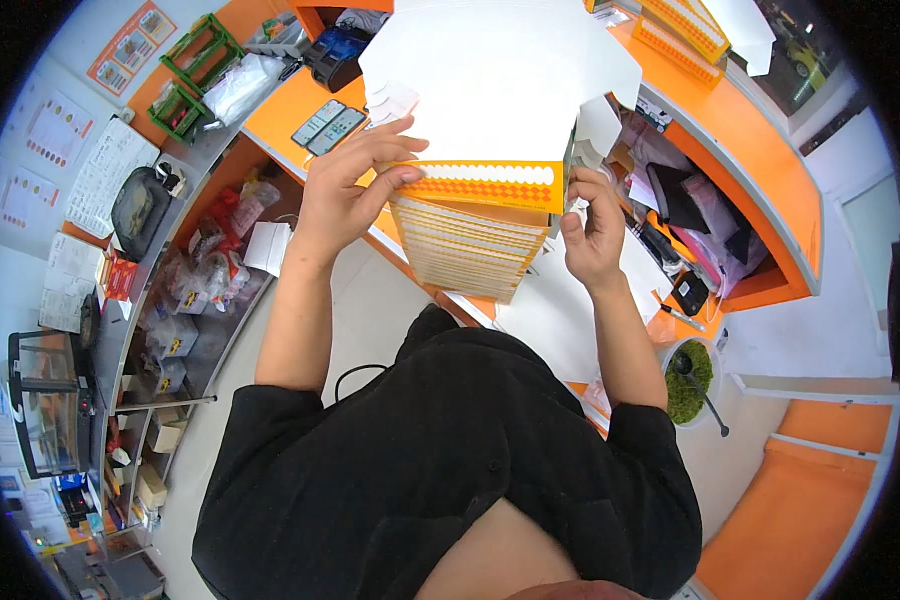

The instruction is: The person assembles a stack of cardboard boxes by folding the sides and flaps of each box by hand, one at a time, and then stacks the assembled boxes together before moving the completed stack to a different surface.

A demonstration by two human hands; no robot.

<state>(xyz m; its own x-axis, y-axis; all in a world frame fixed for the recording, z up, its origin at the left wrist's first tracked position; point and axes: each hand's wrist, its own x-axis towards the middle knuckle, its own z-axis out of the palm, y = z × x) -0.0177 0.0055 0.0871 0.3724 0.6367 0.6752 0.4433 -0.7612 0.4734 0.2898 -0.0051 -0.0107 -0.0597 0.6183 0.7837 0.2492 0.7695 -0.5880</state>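
An open white cardboard box (485, 90) with a yellow and orange patterned front wall (485, 185) is in front of me, its large lid spread away from me. My left hand (355, 190) pinches its near left corner, thumb on the patterned wall and fingers over the white board. At the near right corner, my right hand (595, 230) has curled fingers and thumb gripping the side flap. Beneath the box stands a tall stack of flattened boxes (465, 250), showing yellow-striped edges. Loose white flaps (597, 130) stick out at the box's right side.
Two phones (328, 127) lie on the orange counter (270, 112) at the left. A tub of chopped green stuff (688, 385) with a black spoon stands at the right. More folded boxes (680, 40) sit at the far right. Metal shelves (195, 300) with bags line the left.
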